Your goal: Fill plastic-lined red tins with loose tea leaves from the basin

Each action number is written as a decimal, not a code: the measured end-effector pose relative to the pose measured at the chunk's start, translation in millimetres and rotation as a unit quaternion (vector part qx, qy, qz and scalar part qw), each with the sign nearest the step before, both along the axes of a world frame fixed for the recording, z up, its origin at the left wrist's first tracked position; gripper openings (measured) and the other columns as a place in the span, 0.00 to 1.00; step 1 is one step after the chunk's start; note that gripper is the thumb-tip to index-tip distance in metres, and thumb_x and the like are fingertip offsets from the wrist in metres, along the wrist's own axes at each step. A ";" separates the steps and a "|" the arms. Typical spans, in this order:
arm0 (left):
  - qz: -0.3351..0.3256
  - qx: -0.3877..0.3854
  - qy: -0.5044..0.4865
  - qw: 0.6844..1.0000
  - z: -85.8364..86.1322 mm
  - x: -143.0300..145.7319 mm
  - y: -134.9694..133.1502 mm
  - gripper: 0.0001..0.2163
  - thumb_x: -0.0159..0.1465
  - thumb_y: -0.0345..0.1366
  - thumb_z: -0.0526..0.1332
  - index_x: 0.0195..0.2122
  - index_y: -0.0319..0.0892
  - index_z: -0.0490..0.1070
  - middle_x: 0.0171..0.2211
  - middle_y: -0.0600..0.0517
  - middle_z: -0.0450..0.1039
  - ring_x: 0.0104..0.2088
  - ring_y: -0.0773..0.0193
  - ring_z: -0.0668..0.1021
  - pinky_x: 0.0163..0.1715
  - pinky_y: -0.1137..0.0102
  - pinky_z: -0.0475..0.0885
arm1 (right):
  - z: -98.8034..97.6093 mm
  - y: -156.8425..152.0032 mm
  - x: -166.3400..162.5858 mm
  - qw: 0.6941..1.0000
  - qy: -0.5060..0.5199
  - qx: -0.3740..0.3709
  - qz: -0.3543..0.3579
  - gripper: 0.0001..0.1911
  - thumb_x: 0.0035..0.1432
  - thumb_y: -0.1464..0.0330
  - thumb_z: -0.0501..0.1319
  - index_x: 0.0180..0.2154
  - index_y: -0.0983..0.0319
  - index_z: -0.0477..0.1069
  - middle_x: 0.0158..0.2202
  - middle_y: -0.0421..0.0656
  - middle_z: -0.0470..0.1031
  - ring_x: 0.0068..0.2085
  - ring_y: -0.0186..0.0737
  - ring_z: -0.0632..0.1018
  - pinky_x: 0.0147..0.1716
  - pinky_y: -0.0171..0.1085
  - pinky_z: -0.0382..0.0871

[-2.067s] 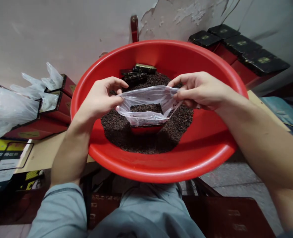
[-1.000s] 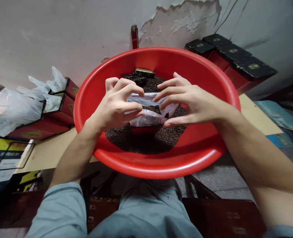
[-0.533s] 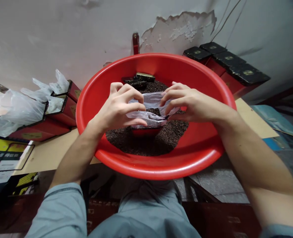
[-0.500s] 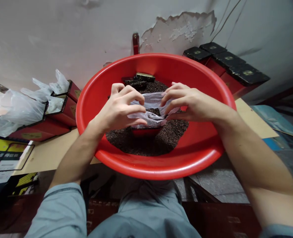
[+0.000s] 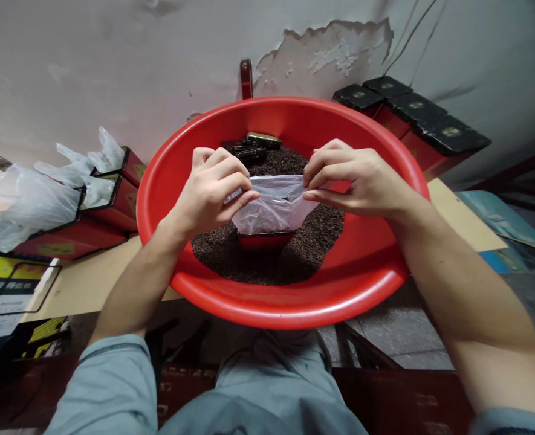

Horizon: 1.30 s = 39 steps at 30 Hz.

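Between my hands a clear plastic bag (image 5: 269,212) stands up out of a red tin (image 5: 267,241). My left hand (image 5: 217,188) pinches the left end of the bag's mouth, and my right hand (image 5: 340,178) pinches the right end, so the rim is drawn nearly straight. The tin rests among dark loose leaves (image 5: 315,244), which look like tea, inside a large red basin (image 5: 289,314). What lies inside the bag is mostly hidden by its front wall. Behind my left hand, dark tin lids (image 5: 262,141) lie on the leaves.
Several red tins (image 5: 68,237) with plastic bags (image 5: 40,196) sticking out stand at the left. Closed red tins with black lids (image 5: 419,109) stand at the back right by the peeling wall (image 5: 330,54). Tan board (image 5: 466,217) lies under the basin.
Both hands have gone from loosely spread fingers to pinching the bag's rim. The mouth is pulled up and out sideways, and its opening has narrowed.
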<state>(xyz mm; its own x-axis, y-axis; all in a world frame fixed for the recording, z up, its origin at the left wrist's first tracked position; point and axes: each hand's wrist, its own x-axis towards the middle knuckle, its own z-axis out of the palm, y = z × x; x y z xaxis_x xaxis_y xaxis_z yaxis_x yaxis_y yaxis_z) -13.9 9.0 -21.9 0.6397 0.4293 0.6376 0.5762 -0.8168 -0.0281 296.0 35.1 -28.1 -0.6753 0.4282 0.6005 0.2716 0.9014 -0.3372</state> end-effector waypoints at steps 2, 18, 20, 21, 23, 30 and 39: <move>0.015 -0.007 -0.002 1.000 -1.1 1.7 -0.7 0.18 0.75 0.52 0.58 0.37 0.44 0.75 0.39 0.50 0.78 0.44 0.55 0.77 0.56 0.51 0.63 | 1.6 -2.5 -0.5 1.000 0.002 0.002 -0.008 0.10 0.66 0.62 0.67 0.32 0.57 0.78 0.37 0.43 0.80 0.43 0.44 0.78 0.45 0.46 0.74; 0.058 -0.430 0.010 0.901 23.6 -25.0 8.1 0.35 0.53 0.53 0.75 0.59 0.39 0.77 0.47 0.45 0.83 0.43 0.57 0.82 0.44 0.68 0.76 | -14.8 11.7 -2.1 0.949 -0.034 -0.300 -0.094 0.40 0.47 0.45 0.76 0.55 0.62 0.77 0.43 0.48 0.82 0.37 0.43 0.82 0.35 0.39 0.79; 0.077 -0.440 -0.015 0.895 26.6 -11.8 6.4 0.20 0.57 0.47 0.72 0.45 0.38 0.83 0.35 0.49 0.83 0.35 0.61 0.81 0.37 0.71 0.74 | -13.6 6.2 -17.0 0.937 0.019 -0.324 -0.130 0.31 0.50 0.42 0.73 0.41 0.63 0.80 0.31 0.44 0.80 0.28 0.39 0.78 0.26 0.37 0.73; 0.088 -0.438 -0.039 0.894 28.3 -6.5 5.7 0.16 0.58 0.45 0.71 0.40 0.37 0.83 0.31 0.49 0.82 0.32 0.63 0.80 0.33 0.72 0.73 | -12.1 2.9 -23.1 0.933 0.047 -0.329 -0.141 0.30 0.50 0.41 0.72 0.35 0.62 0.80 0.27 0.43 0.79 0.25 0.37 0.76 0.23 0.36 0.71; 0.101 -0.431 -0.090 0.892 32.4 -1.3 3.7 0.11 0.57 0.41 0.71 0.34 0.37 0.83 0.26 0.50 0.80 0.27 0.65 0.78 0.28 0.73 0.71 | -8.1 -3.5 -29.1 0.932 0.089 -0.319 -0.147 0.29 0.47 0.42 0.74 0.30 0.62 0.79 0.25 0.42 0.78 0.23 0.36 0.75 0.23 0.36 0.70; 0.124 -0.367 -0.228 0.894 46.6 -38.3 -8.7 0.08 0.57 0.37 0.69 0.34 0.38 0.83 0.26 0.50 0.81 0.25 0.67 0.78 0.26 0.73 0.72 | -2.0 -6.6 26.8 0.910 0.241 -0.239 -0.238 0.17 0.56 0.53 0.73 0.36 0.59 0.79 0.26 0.41 0.77 0.25 0.38 0.77 0.28 0.40 0.77; -0.008 -0.555 -0.138 0.820 -1.9 -21.2 8.9 0.31 0.45 0.39 0.78 0.52 0.40 0.78 0.37 0.48 0.84 0.36 0.59 0.83 0.34 0.70 0.77 | -20.1 -7.9 3.0 0.857 -0.015 -0.508 -0.081 0.43 0.40 0.64 0.79 0.59 0.61 0.72 0.38 0.40 0.82 0.29 0.35 0.80 0.23 0.32 0.74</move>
